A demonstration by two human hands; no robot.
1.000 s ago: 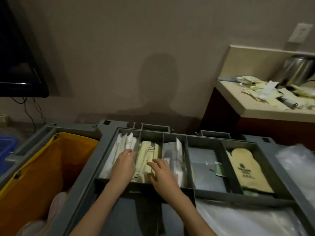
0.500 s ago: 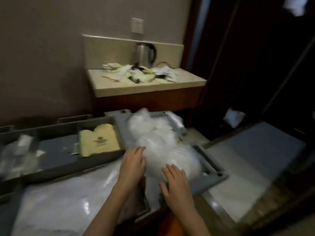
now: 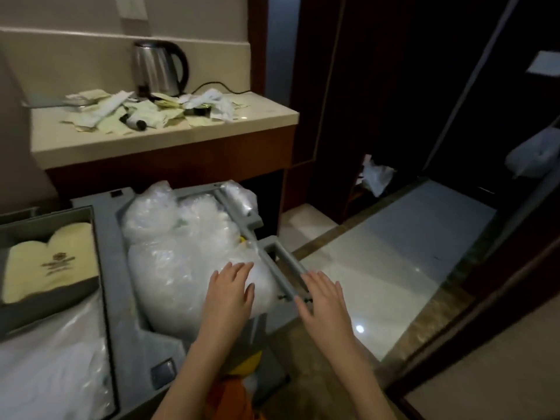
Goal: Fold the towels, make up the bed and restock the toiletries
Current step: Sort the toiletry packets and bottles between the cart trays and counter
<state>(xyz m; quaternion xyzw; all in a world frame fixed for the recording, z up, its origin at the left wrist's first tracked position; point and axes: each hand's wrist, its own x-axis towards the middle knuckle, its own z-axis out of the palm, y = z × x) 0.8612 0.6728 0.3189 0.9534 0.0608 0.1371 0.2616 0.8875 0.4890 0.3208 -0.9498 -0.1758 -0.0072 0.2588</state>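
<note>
Both hands flat and holding nothing: left hand [image 3: 231, 291] resting on the crinkled clear plastic bag bundle [image 3: 188, 262] in the grey plastic cart's [image 3: 127, 334] right bin, right hand [image 3: 325, 301] over the cart's right-end handle [image 3: 289, 268], scattered pale toiletry sachets [image 3: 145, 112] lying far-left on the beige counter [image 3: 169, 137].

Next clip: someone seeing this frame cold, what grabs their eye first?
Probably the bulging clear plastic bag filling the end of the grey housekeeping cart, with the left hand flat on it and the right hand open over the cart's handle. Next, the heap of torn toiletry wrappers on the beige counter beside a steel kettle.
</note>
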